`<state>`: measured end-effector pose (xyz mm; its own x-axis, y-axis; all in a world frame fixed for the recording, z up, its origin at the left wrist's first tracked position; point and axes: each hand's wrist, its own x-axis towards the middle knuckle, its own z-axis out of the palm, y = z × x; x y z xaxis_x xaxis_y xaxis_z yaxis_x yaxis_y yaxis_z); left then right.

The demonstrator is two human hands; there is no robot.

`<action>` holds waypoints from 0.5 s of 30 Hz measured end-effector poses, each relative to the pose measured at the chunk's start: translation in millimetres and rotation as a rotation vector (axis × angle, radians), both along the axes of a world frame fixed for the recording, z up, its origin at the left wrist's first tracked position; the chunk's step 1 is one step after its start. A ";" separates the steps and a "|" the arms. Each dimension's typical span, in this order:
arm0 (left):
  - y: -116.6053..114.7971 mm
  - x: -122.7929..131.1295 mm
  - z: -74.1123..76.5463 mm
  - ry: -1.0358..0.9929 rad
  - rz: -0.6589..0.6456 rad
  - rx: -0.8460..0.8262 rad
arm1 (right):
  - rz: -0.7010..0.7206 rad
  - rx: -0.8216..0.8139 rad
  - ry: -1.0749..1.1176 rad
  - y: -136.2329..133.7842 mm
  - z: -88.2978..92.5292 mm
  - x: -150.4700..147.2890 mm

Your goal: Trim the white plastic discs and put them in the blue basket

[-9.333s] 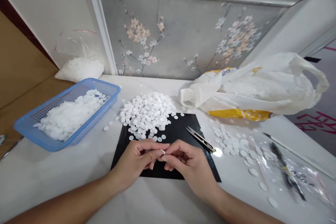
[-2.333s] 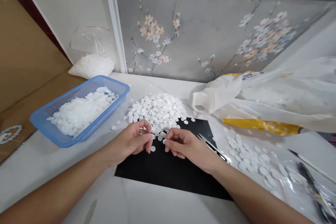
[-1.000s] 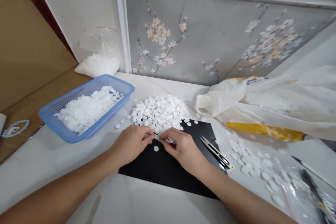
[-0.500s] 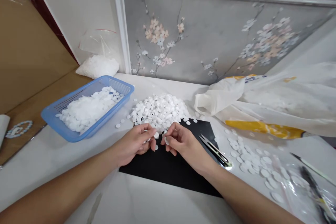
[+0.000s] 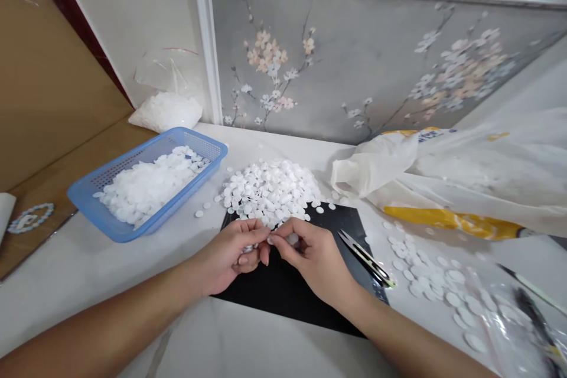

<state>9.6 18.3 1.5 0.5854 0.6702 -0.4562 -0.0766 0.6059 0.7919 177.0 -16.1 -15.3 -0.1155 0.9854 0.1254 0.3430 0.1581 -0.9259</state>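
Note:
Over a black mat [image 5: 292, 298], my left hand [image 5: 237, 248] is curled around several small white discs, some showing between its fingers. Its thumb and forefinger meet the fingertips of my right hand [image 5: 305, 245]. My right hand is closed in a pinch, with a white disc [image 5: 293, 238] visible by its bent fingers. What lies exactly between the touching fingertips is hidden. Just beyond both hands, a heap of white discs [image 5: 272, 186] spreads over the mat's far edge and onto the table.
To the left stands a blue basket [image 5: 80, 198] of white pieces, a filled clear bag [image 5: 168, 111] behind it. Thread snips [image 5: 365, 257] lie right of my right hand. Larger white discs [image 5: 425, 274] and a white plastic bag [image 5: 465, 180] are farther right.
My hands have come together; the right moved left until its fingertips met the left's. Both sit slightly lower in view. A loose disc between them is no longer visible.

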 end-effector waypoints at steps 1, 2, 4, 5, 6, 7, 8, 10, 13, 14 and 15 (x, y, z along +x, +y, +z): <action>-0.8 0.1 0.2 -0.002 -0.001 0.003 | -0.014 0.015 -0.018 -0.1 0.1 0.0; -1.6 0.4 0.6 -0.002 -0.001 0.010 | -0.023 0.007 -0.015 -0.1 0.3 -0.1; -2.8 1.5 1.4 0.001 0.000 0.030 | -0.020 -0.080 0.074 0.1 0.7 -0.3; -3.1 2.1 1.5 0.006 0.001 0.044 | -0.008 -0.146 0.150 0.4 0.8 -0.5; -3.1 2.7 1.4 0.013 0.003 0.060 | 0.004 -0.211 0.233 0.9 0.7 -0.7; -2.9 3.1 0.9 0.022 0.003 0.080 | 0.016 -0.264 0.316 1.6 0.3 -0.9; -2.5 3.5 0.2 0.032 0.003 0.101 | 0.022 -0.302 0.393 2.4 -0.3 -1.0; -1.8 4.2 -1.5 0.049 0.001 0.142 | 0.019 -0.351 0.520 4.2 -1.7 -0.8; -1.5 5.0 -2.7 0.067 -0.005 0.181 | 0.012 -0.418 0.661 6.8 -2.4 1.4; -1.5 5.0 -2.2 0.072 -0.006 0.184 | 0.013 -0.447 0.693 7.6 -1.7 2.9; -1.3 4.7 -1.2 0.076 -0.001 0.179 | 0.014 -0.475 0.721 8.5 -0.5 5.0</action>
<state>14.3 17.0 0.3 0.5545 0.7443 -0.3723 -0.0125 0.4548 0.8905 182.0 -7.7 -15.8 -0.1790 0.9511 -0.2517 -0.3532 -0.3009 -0.8858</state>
